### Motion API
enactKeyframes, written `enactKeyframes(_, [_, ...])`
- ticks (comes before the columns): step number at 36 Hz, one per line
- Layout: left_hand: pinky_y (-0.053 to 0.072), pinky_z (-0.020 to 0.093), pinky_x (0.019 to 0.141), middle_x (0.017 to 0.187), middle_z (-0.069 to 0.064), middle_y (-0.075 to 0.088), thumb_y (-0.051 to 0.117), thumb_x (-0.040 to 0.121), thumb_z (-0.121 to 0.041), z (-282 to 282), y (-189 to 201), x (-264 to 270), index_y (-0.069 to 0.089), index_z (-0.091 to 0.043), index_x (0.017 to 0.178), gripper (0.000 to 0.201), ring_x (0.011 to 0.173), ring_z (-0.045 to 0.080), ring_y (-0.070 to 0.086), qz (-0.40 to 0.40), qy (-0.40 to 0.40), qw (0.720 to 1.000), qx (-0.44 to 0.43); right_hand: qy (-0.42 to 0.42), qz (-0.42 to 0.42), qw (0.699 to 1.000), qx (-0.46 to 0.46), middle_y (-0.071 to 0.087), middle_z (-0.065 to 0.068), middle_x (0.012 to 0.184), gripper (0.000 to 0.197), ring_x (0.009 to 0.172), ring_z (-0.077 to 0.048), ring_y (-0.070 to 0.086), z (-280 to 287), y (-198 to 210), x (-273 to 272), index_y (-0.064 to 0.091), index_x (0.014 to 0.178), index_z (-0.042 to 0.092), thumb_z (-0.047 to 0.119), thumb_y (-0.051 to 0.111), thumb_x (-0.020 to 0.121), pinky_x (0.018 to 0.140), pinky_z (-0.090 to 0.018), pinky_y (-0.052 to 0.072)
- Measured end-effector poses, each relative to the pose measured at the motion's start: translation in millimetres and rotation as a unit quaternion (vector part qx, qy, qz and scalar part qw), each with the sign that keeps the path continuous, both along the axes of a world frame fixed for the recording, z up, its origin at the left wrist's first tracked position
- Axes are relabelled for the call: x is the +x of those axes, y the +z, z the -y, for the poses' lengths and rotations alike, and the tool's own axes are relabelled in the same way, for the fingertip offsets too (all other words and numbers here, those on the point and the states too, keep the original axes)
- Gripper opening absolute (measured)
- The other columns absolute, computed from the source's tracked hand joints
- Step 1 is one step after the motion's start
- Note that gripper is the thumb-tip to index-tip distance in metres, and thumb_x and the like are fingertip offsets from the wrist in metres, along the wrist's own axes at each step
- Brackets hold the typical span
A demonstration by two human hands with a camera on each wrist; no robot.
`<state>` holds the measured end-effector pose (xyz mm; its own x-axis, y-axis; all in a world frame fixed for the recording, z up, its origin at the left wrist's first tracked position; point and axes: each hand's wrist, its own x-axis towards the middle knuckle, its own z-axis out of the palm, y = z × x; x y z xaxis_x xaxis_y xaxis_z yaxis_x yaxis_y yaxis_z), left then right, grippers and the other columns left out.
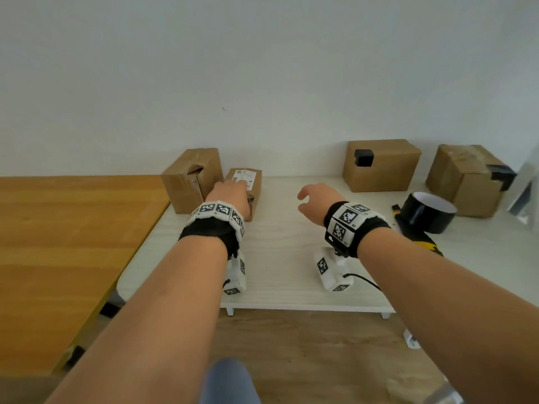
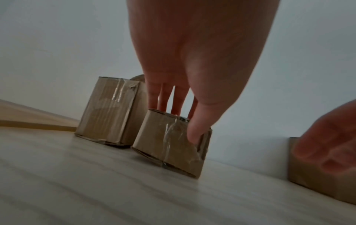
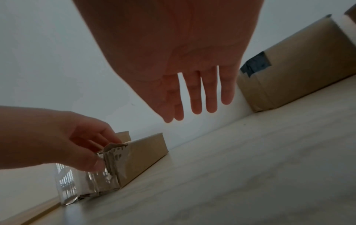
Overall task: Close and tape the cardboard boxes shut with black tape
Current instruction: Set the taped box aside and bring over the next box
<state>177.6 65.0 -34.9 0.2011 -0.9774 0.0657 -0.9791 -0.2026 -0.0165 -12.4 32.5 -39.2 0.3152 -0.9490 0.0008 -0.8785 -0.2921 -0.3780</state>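
the left hand (image 1: 230, 196) is grasping the small box (image 1: 248, 185): its fingers lie over the top and the thumb (image 2: 194, 130) is pinching the torn near end, where old clear tape is peeling. the right hand (image 1: 316, 204) is released, with the fingers loose and spread, holding nothing; it hovers just to the right of the small box, above the white table (image 1: 291, 275).

this small box stands just beside a taller open box (image 1: 191, 182), which is on its left and has a torn flap on top. far to the right of the small box there are two boxes that already carry black tape: the nearer taped box (image 1: 379, 166) and the far taped box (image 1: 466, 179). the roll of black tape (image 1: 427, 212) lies in front of these two, well apart from the small box.

the step in hand seems to be to take the small box and bring it forward for closing. to do it well, i think the right hand should support the other side, so the box does not tilt or tear more at the weak end. the loose end should be pressed flat before the tape is fetched, because a lifted flap would make the tape wrinkle.
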Motion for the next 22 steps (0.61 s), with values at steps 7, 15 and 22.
enactKeyframes(7, [0.045, 0.032, 0.088, 0.122, 0.007, 0.059, 0.059, 0.085, -0.023, -6.6, 3.4, -40.3, 0.058, -0.022, 0.124, 0.039, 0.109, 0.026, 0.057, -0.040, -0.067, 0.997, -0.024, -0.019, 0.033, 0.999, 0.021, 0.055, -0.002, 0.130, 0.034, 0.119, -0.021, 0.052, -5.5, -3.5, -29.4, 0.056, 0.126, 0.018, 0.018, 0.050, 0.093, 0.094, -0.030, 0.041])
enactKeyframes(15, [0.047, 0.033, 0.089, 0.121, 0.007, 0.062, 0.060, 0.084, -0.032, -11.3, 10.5, -99.5, 0.068, -0.024, 0.115, 0.032, 0.109, 0.027, 0.056, -0.067, -0.139, 0.988, -0.025, -0.050, 0.057, 0.997, 0.029, 0.059, -0.002, 0.125, 0.032, 0.111, -0.020, 0.057, -11.3, -2.6, -70.2, 0.058, 0.124, 0.019, 0.021, 0.051, 0.093, 0.091, -0.031, 0.046])
enactKeyframes(22, [0.040, 0.031, 0.104, 0.139, 0.003, 0.053, 0.049, 0.090, -0.015, -9.9, 15.9, -130.0, 0.064, -0.024, 0.125, 0.038, 0.125, 0.024, 0.049, -0.113, -0.193, 0.975, -0.017, -0.065, 0.119, 0.990, 0.044, 0.067, -0.005, 0.107, 0.029, 0.097, -0.022, 0.062, -17.3, -1.1, -97.2, 0.069, 0.105, 0.011, 0.031, 0.050, 0.096, 0.084, -0.032, 0.049])
